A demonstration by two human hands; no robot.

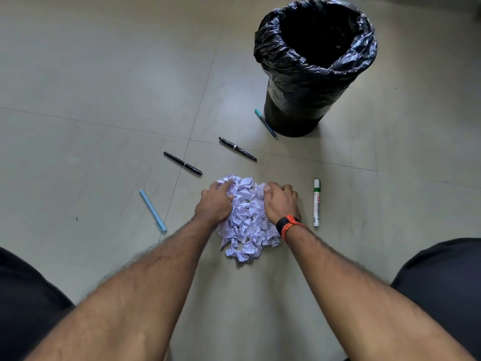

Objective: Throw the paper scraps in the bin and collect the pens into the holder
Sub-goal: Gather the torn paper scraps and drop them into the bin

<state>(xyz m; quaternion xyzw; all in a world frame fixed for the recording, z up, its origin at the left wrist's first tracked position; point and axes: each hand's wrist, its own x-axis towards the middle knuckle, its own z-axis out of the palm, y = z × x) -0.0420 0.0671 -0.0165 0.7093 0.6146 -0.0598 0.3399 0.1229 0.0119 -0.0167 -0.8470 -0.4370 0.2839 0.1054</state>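
A heap of torn white paper scraps (248, 222) lies on the tiled floor in front of me. My left hand (215, 201) presses on the heap's left side with fingers curled into the scraps. My right hand (279, 201), with a black and orange band at the wrist, cups the heap's right side. A black bin (312, 74) lined with a black bag stands at the far right. Pens lie scattered: a light blue pen (153, 210) at left, two black pens (182, 163) (237, 149), a teal pen (266, 123) against the bin's base, and a white marker (316, 202) at right. No holder is in view.
The floor is grey tile with thin grout lines (182, 155). My knees in dark cloth (442, 282) frame the bottom corners.
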